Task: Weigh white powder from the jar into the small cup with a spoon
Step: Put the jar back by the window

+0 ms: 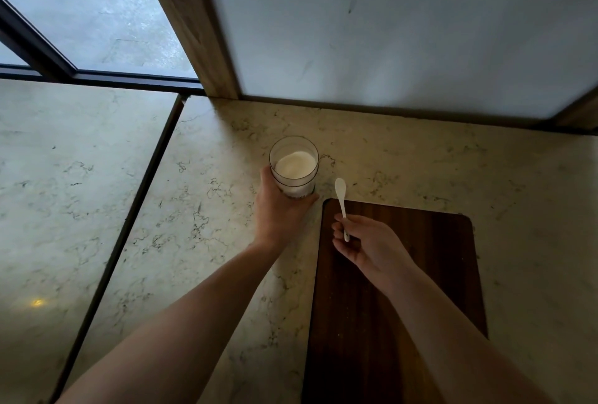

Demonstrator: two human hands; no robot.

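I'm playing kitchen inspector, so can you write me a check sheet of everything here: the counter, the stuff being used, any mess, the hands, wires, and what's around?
Surface: pale marble counter; dark wooden board lying on it.
Job's things: open glass jar with white powder, standing on the counter beside the board; white spoon, bowl looks empty. Small cup and scale: nothing seen.
Clutter: nothing seen.
Grips: left hand wrapped around the jar; right hand pinching the spoon handle above the board.
Cables: nothing seen.
Surroundings: white wall panel, wooden post, window.
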